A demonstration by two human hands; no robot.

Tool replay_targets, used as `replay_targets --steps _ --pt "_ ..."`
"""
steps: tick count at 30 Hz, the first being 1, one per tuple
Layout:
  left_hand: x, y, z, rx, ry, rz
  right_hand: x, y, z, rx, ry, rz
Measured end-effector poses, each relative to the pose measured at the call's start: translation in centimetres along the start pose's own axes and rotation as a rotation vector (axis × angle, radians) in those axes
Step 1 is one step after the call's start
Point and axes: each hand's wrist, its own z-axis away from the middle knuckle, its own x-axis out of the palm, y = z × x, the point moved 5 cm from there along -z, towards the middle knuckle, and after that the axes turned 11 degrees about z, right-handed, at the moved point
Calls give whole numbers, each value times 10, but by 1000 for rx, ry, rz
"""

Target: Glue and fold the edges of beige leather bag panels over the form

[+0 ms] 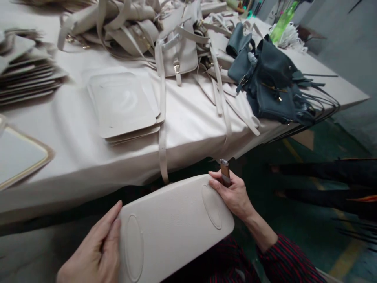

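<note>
A cream leather panel (173, 228) with two embossed ovals lies across my lap below the table edge. My left hand (94, 251) rests against its near left end, fingers together and pressed on the edge. My right hand (231, 192) steadies the panel's far right corner while gripping a small brown lighter (225, 172) with a metal top, held upright. My right sleeve is dark with red stripes.
A cloth-covered table (73, 149) carries a stack of cream panels (123, 106), dark panel stacks at left (26, 74), cream bags and straps (176, 47), and dark teal bags (271, 82). A strap (162, 149) hangs over the table edge. Dark items lie on the green floor at right.
</note>
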Motion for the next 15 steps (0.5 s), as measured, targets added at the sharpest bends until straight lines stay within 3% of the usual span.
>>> replay_targets --steps 3,7,11,15 --pt "10 3 4 -2 -54 -99 2 3 0 6 -11 -79" --pt "21 13 8 100 -62 -158 2 3 -2 16 -20 -140" --pt "27 20 10 159 -63 -207 3 1 -4 -23 -79 -113" --pt "26 29 11 200 -99 -255 3 2 -6 -54 -50 -144"
